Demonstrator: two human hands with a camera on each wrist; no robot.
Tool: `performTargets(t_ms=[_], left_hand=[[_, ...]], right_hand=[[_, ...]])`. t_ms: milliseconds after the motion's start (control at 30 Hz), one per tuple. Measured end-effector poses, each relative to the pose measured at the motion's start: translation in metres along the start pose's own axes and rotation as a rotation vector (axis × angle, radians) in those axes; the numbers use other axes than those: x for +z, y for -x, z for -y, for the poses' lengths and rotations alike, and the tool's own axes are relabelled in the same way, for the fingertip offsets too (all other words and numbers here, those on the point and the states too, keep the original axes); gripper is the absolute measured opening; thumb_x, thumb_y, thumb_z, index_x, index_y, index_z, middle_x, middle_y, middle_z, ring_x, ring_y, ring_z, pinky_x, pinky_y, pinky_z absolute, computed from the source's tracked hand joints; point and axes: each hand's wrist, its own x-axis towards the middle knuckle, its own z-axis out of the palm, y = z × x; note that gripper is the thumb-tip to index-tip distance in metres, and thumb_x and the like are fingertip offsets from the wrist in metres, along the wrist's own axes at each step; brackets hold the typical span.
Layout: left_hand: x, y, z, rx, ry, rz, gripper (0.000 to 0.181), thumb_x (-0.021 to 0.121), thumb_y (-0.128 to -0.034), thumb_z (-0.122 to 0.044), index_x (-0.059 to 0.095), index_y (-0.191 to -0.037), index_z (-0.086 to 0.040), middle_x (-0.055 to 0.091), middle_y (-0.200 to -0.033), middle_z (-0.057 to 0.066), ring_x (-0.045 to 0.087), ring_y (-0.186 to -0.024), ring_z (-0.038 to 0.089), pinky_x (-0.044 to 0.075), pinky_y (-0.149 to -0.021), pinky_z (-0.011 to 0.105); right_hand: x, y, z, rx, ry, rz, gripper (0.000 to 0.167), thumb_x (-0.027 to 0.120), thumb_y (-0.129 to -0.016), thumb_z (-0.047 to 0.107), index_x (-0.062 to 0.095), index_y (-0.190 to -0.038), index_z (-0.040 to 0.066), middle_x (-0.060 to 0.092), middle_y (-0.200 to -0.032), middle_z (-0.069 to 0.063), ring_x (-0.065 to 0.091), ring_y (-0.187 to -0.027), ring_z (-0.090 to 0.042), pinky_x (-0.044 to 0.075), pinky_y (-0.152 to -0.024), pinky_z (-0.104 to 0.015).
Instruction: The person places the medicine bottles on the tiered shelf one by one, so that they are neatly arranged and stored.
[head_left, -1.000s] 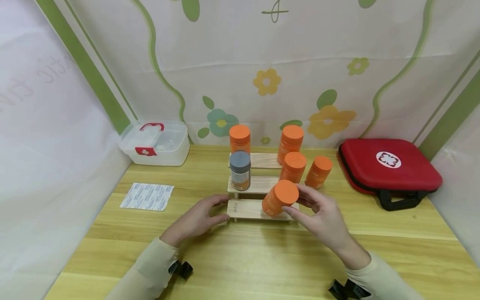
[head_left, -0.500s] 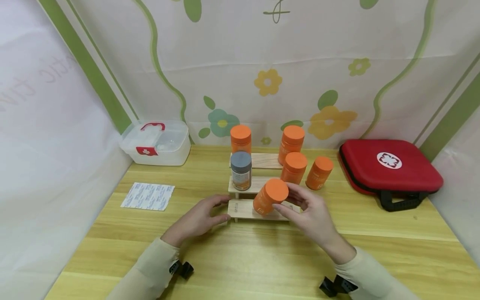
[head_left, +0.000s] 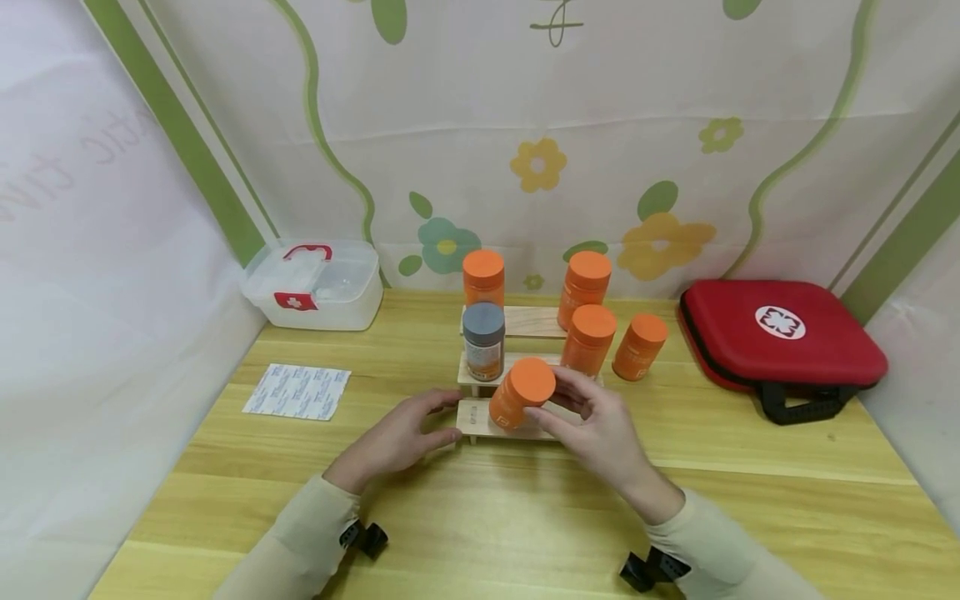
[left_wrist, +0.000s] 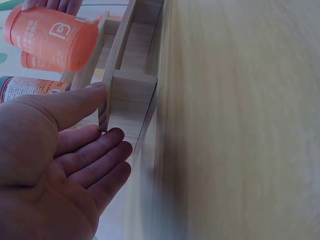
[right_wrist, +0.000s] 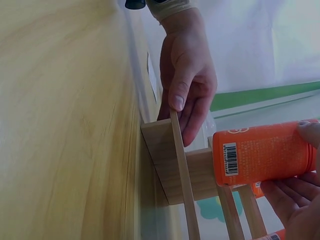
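A three-step wooden shelf (head_left: 472,414) stands in the middle of the table. My left hand (head_left: 395,435) holds the left end of its lowest step, thumb at the front corner; the left wrist view shows the thumb (left_wrist: 80,103) against the board's edge. My right hand (head_left: 603,435) grips an orange bottle (head_left: 511,402) by its upper part, slightly tilted. In the right wrist view this bottle (right_wrist: 260,152) hangs just above the lowest step, its base apart from the board. A grey-capped bottle (head_left: 483,346) and an orange bottle (head_left: 587,343) stand on the middle step.
Two orange bottles (head_left: 483,279) (head_left: 585,287) stand on the top step. Another orange bottle (head_left: 639,348) is on the table right of the shelf. A red first-aid case (head_left: 780,333) lies far right, a clear first-aid box (head_left: 322,287) back left, with a white printed sheet (head_left: 297,392) before it.
My right hand has carried the orange bottle leftward along the lowest step, towards its left end. My left hand has stayed at the shelf's end.
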Motion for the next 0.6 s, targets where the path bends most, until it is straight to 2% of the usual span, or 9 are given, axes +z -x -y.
performTargets(t_ms=[200, 467, 600], left_hand=[[0.000, 0.001, -0.002, 0.000, 0.005, 0.001, 0.057, 0.074, -0.1046, -0.026, 0.055, -0.157, -0.012, 0.057, -0.161, 0.011, 0.054, -0.149, 0.036, 0.042, -0.126, 0.060], [0.000, 0.001, 0.000, 0.015, 0.003, 0.007, 0.057, 0.073, -0.1049, -0.028, 0.055, -0.157, -0.014, 0.056, -0.162, 0.010, 0.054, -0.149, 0.036, 0.042, -0.126, 0.060], [0.000, 0.000, 0.000, 0.017, 0.004, 0.006, 0.058, 0.074, -0.1048, -0.028, 0.055, -0.157, -0.012, 0.057, -0.161, 0.011, 0.055, -0.148, 0.036, 0.043, -0.126, 0.059]], right_hand=[[0.009, -0.003, 0.001, -0.002, 0.010, 0.010, 0.054, 0.086, -0.087, -0.006, 0.067, -0.138, -0.004, 0.075, -0.130, -0.022, 0.074, -0.115, -0.006, 0.066, -0.095, -0.034], [0.023, -0.005, -0.001, 0.039, 0.014, 0.012, 0.054, 0.086, -0.090, 0.002, 0.067, -0.140, -0.001, 0.076, -0.132, -0.019, 0.077, -0.116, -0.030, 0.065, -0.097, -0.045], [0.029, -0.005, -0.002, 0.074, -0.003, 0.020, 0.055, 0.087, -0.091, 0.004, 0.067, -0.141, 0.001, 0.074, -0.135, -0.018, 0.076, -0.119, -0.033, 0.065, -0.099, -0.040]])
